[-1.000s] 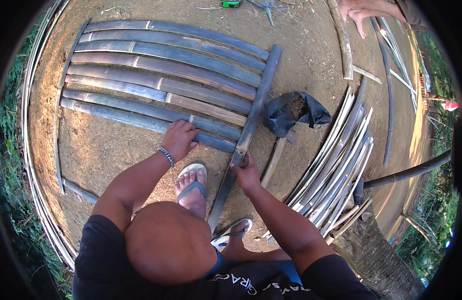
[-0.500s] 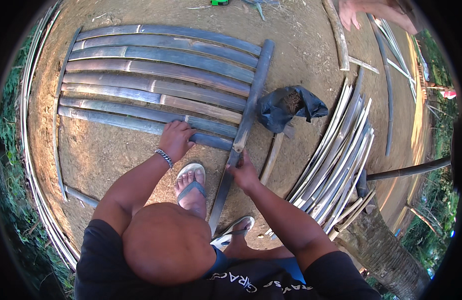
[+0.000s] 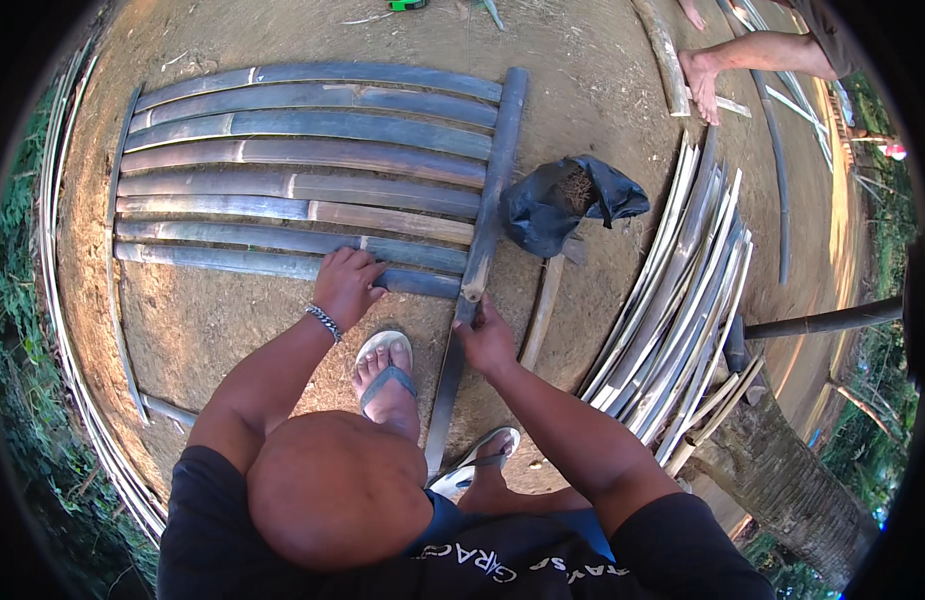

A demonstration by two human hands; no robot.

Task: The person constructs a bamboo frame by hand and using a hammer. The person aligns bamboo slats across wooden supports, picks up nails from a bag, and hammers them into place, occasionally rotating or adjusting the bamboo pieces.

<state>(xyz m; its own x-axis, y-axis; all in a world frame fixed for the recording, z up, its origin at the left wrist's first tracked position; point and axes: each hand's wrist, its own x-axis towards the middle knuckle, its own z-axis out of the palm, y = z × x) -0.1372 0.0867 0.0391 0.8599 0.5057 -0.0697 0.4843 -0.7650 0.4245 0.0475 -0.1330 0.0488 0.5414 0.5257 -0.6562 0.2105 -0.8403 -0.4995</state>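
Observation:
Split bamboo slats [image 3: 312, 155] lie in spaced rows on the ground, with a dark bamboo pole [image 3: 495, 190] across their right ends and a thin strip [image 3: 112, 225] along their left ends. My left hand [image 3: 349, 287] has its fingers curled over the nearest bamboo slat [image 3: 222, 261]. At the pole's near end, my right hand [image 3: 487, 336] grips a dark bamboo strip [image 3: 445, 390] that runs back toward my feet. Part of that strip is hidden beneath the pole's end and my fingers.
A black plastic bag [image 3: 542, 208] with brown bits inside sits right of the pole. Beyond it lies a pile of split bamboo [image 3: 672, 310], near a tree trunk [image 3: 782, 480]. Another person's bare foot [image 3: 700, 82] is at upper right. A green object [image 3: 406, 4] lies at the far edge.
The other person's foot has come nearer at the upper right, and a second foot now shows. The view has shifted slightly. Both my hands keep their places on the bamboo.

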